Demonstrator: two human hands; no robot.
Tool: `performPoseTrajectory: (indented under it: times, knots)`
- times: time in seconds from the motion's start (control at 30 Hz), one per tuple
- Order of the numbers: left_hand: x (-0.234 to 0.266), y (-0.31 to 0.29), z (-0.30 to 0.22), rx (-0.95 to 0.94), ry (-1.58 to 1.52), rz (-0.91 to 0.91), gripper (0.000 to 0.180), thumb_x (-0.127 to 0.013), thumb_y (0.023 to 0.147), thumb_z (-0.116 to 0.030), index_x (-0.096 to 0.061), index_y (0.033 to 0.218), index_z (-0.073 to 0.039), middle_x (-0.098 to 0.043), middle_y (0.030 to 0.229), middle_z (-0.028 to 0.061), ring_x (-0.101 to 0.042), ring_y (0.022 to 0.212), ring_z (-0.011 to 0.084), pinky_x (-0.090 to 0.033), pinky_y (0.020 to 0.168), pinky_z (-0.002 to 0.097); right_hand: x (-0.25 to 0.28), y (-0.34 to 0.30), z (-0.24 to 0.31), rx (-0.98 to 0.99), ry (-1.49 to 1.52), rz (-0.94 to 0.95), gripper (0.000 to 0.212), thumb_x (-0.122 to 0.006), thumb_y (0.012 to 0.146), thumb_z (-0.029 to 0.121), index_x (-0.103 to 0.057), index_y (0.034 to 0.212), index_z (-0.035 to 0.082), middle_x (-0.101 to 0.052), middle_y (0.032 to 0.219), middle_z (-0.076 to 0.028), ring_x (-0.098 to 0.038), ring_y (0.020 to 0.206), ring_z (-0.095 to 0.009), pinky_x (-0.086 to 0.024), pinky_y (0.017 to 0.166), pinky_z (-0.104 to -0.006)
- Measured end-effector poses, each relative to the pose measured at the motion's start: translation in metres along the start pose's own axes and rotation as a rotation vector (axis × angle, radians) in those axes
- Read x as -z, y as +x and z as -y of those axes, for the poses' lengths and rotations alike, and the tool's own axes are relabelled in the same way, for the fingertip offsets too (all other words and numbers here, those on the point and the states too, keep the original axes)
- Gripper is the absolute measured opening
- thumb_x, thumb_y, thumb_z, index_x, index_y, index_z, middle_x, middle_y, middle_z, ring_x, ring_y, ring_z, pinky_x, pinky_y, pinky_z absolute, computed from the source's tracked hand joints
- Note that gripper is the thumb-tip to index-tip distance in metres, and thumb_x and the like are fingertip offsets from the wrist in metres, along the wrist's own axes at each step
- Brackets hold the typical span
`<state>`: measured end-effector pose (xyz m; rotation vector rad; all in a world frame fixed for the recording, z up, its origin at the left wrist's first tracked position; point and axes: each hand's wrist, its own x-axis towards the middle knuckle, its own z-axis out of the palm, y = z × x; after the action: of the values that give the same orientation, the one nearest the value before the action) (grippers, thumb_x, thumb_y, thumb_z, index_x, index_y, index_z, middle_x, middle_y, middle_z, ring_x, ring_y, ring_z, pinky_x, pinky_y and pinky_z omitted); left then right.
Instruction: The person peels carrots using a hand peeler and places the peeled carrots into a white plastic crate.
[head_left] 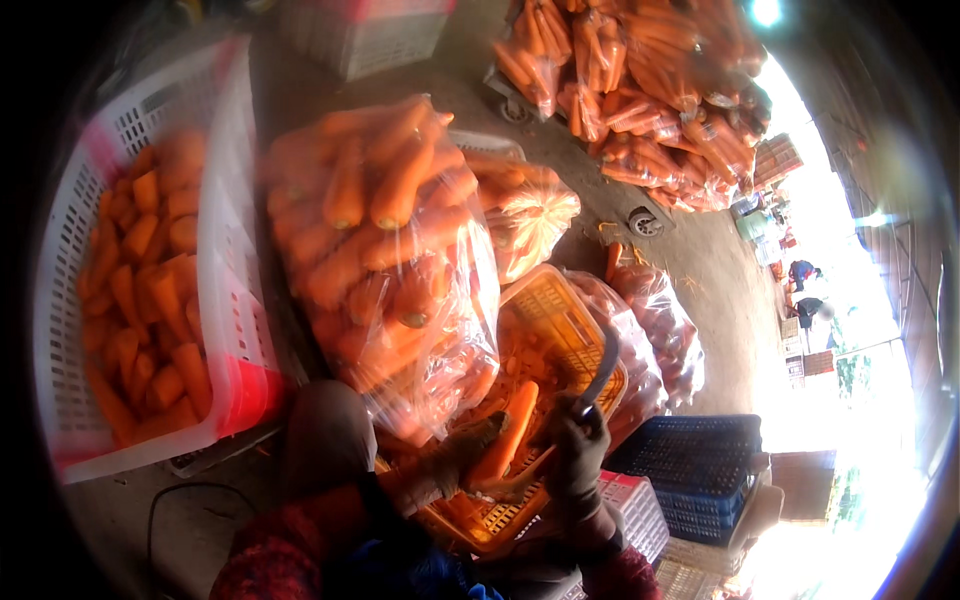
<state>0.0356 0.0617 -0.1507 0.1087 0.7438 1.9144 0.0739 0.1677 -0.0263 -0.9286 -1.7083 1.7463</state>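
Over a yellow crate (582, 338), my left hand (445, 470) grasps a carrot (512, 428) and my right hand (578, 455) a dark curved tool (607, 362).

Biggest around me is the heap of bagged carrots (665, 95) at the upper right; then the white crate (228, 250) with a red corner at my far left, holding stubby carrot pieces (150, 290), and the bulging clear bag (390, 240) between that and the yellow crate. Stacked blue crates (690, 465) sit off to my right. Both my hands are gloved: the left closed around the carrot's lower part, its upper end tilted up and rightward; the right clenched on the tool, just beside the carrot.
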Motion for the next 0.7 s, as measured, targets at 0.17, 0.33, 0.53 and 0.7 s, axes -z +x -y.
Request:
performPoseTrajectory:
  times: [0.17, 0.33, 0.53, 0.7]
  knots:
    - [0.006, 0.0, 0.0, 0.266, -0.384, 0.123, 0.033, -0.051, 0.097, -0.031, -0.058, 0.114, -0.003, -0.061, 0.103, 0.0026, -0.056, 0.088, 0.0085, -0.047, 0.076, 0.0216, 0.056, 0.112, 0.001, 0.264, -0.19, -0.238, 0.013, -0.052, 0.089, 0.016, -0.054, 0.08, 0.006, -0.052, 0.06, -0.002, -0.048, 0.046, -0.012, -0.036, 0.041, -0.0256]
    - [-0.025, -0.024, -0.043, 0.19, -0.194, -0.182, 0.032, -0.051, 0.097, -0.034, -0.059, 0.105, -0.005, -0.063, 0.089, 0.0045, -0.059, 0.08, 0.0103, -0.049, 0.069, 0.0235, 0.031, 0.059, 0.029, 0.159, -0.128, 0.058, 0.009, -0.057, 0.085, 0.012, -0.055, 0.085, 0.004, -0.052, 0.066, -0.003, -0.051, 0.047, -0.012, -0.042, 0.043, -0.0241]
    - [0.01, 0.003, -0.021, 0.8, -1.604, -0.007, 0.024, -0.049, 0.098, -0.027, -0.059, 0.103, -0.006, -0.063, 0.096, 0.007, -0.06, 0.086, 0.015, -0.051, 0.073, 0.0269, 0.019, 0.036, 0.0, 0.263, -0.168, 0.089, 0.013, -0.055, 0.083, 0.01, -0.056, 0.092, 0.0, -0.053, 0.071, -0.003, -0.052, 0.054, -0.012, -0.042, 0.045, -0.0251]
    - [0.001, -0.009, -0.027, 0.604, -0.776, 0.201, 0.03, -0.048, 0.097, -0.026, -0.06, 0.11, -0.001, -0.064, 0.11, 0.014, -0.06, 0.104, 0.0215, -0.051, 0.082, 0.0268, 0.053, 0.124, 0.019, 0.201, 0.012, -0.296, 0.009, -0.054, 0.085, 0.012, -0.051, 0.077, 0.008, -0.049, 0.064, -0.001, -0.041, 0.044, -0.01, -0.033, 0.042, -0.0229]
